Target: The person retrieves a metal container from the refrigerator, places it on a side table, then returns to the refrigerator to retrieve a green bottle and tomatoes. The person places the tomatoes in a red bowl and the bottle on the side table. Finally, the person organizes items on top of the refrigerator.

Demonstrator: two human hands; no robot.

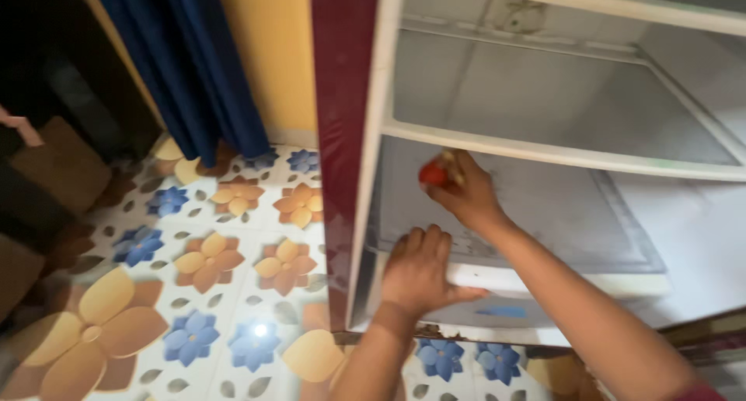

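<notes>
I look into an open refrigerator with a dark red side panel [342,98] and white shelves. My right hand [466,193] reaches onto the lower glass shelf [575,214] and is closed around a small red round object [432,174] near the shelf's left side. My left hand [420,270] lies palm down on the white front edge of that lower shelf [544,280], fingers together, holding nothing. The upper shelf [544,106] is bare.
A floor covering with orange and blue flower patterns [210,261] spreads to the left. A dark blue curtain [194,67] hangs against a yellow wall [272,51]. Dark furniture stands at the far left [47,160].
</notes>
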